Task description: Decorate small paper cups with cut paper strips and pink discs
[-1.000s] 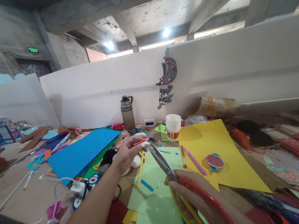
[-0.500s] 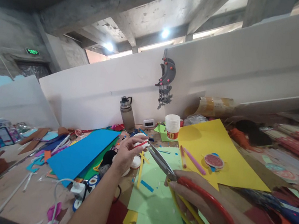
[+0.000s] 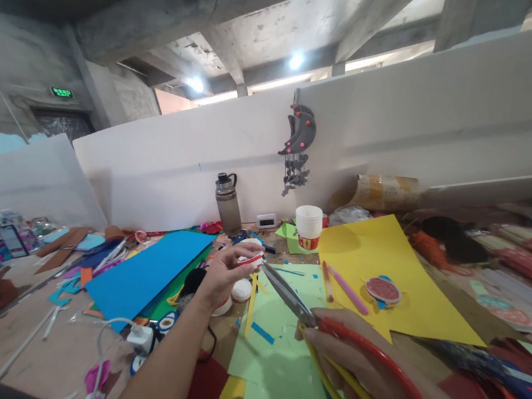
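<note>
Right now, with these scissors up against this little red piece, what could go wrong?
The scissors have their tips right by the left hand, which pinches the red strip, so a cut could nick a finger. The strip is small; it might slip and drop among the scraps on the green paper.

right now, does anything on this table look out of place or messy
Mostly clutter: paper scraps are strewn over the green sheet and table, and a roll lies on its side by the wall. Nothing looks spilled or broken. The left hand holds a small piece at the scissors in the right hand.
</note>
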{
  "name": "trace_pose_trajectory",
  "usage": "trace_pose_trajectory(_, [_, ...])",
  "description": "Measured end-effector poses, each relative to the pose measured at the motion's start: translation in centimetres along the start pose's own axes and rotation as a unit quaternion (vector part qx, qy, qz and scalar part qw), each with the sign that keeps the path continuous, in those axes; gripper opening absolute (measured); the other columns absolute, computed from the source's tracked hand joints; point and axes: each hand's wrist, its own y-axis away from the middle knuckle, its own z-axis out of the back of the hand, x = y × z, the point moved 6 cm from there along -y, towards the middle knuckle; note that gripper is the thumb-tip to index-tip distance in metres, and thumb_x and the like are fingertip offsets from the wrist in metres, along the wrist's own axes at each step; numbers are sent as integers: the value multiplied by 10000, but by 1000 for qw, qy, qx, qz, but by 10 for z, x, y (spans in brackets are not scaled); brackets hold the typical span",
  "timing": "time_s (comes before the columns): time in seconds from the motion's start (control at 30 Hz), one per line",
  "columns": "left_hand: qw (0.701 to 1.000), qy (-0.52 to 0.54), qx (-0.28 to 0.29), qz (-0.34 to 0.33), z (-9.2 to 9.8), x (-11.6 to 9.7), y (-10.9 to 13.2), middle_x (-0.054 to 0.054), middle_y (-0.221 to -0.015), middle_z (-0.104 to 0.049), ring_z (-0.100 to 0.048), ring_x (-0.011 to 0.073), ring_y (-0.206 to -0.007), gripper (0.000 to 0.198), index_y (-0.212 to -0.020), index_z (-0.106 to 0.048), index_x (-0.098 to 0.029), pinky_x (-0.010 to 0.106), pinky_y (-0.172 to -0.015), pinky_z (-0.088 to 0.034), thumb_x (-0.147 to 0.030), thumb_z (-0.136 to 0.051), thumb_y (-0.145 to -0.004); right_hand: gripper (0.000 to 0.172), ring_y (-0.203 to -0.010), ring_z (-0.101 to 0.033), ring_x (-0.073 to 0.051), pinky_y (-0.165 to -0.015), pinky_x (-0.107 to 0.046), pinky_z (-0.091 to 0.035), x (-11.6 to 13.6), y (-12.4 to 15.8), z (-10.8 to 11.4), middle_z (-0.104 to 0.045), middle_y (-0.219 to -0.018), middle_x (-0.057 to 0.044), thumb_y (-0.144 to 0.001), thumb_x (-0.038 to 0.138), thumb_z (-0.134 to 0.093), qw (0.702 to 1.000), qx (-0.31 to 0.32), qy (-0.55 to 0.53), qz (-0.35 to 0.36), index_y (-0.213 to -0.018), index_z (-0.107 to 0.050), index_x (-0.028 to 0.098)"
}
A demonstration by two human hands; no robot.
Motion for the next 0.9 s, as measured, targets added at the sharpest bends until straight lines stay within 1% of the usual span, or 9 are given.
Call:
trace_pose_trajectory(0.13, [1000,-11,15,-1,3,1,0,101,-1131,-657,-593,254,-1066,131,-809,-722,-196,362,-823,-500,-240,-753,-689,397,-385,-451,-87,-404,-201,-348,2,2,0,-496,-464,47,-800,579,-491,1000,-11,6,-17,-681,-440,203])
trace_pose_trajectory(0.23, [1000,-9,24,0,5,1,0,104,-1131,-654,-591,260,-1065,138,-815,-726,-197,356,-794,-510,-246,-752,-689,397,-363,-404,-75,-429,-203,-333,7,3,0,-469,-423,59,-820,570,-476,1000,-11,23,10,-674,-437,203])
trace_pose_trajectory(0.3, [1000,-6,23,2,6,1,0,104,-1124,-659,-584,266,-1084,142,-810,-727,-195,369,-823,-506,-243,-758,-680,382,-351,-382,-75,-435,-204,-325,9,4,0,-453,-393,64,-822,549,-486,999,-9,36,26,-663,-423,207])
trace_pose_trajectory(0.43, [1000,4,21,6,5,-1,0,104,-1092,-671,-587,271,-1080,144,-793,-726,-187,375,-839,-501,-238,-763,-664,363,-336,-360,-73,-405,-194,-304,4,2,-2,-437,-388,77,-820,539,-501,999,15,42,28,-688,-402,215])
trace_pose_trajectory(0.57, [999,22,20,22,1,0,0,102,-1078,-671,-618,243,-985,139,-786,-713,-179,333,-759,-511,-257,-751,-677,358,-324,-315,-53,-357,-174,-236,-3,-1,-2,-392,-431,97,-844,549,-480,999,-16,40,22,-737,-393,219])
trace_pose_trajectory(0.63, [1000,20,4,24,1,2,0,96,-1121,-650,-621,220,-952,145,-807,-702,-178,310,-733,-510,-269,-735,-700,371,-333,-357,-60,-348,-172,-247,-5,-3,-4,-391,-448,95,-835,572,-491,999,-21,42,19,-759,-402,220])
trace_pose_trajectory(0.7, [999,19,-19,20,2,4,-1,85,-1153,-627,-611,206,-973,190,-882,-684,-190,297,-753,-507,-271,-727,-716,382,-384,-467,-81,-377,-179,-326,-5,-4,-7,-440,-512,79,-821,586,-513,999,-13,35,25,-787,-424,216])
trace_pose_trajectory(0.8, [999,32,-44,8,2,7,-2,67,-1140,-615,-604,185,-978,379,-1048,-623,-226,289,-789,-503,-257,-753,-694,360,-584,-608,-119,-550,-221,-475,-4,-6,-7,-543,-722,31,-828,560,-534,997,-36,20,65,-877,-488,207])
trace_pose_trajectory(0.9, [998,44,-53,6,1,10,-3,64,-1141,-610,-611,183,-961,520,-1133,-571,-241,305,-821,-498,-245,-780,-657,347,-705,-611,-144,-664,-254,-502,-6,-7,-6,-575,-835,2,-846,536,-530,994,-60,26,88,-975,-528,214])
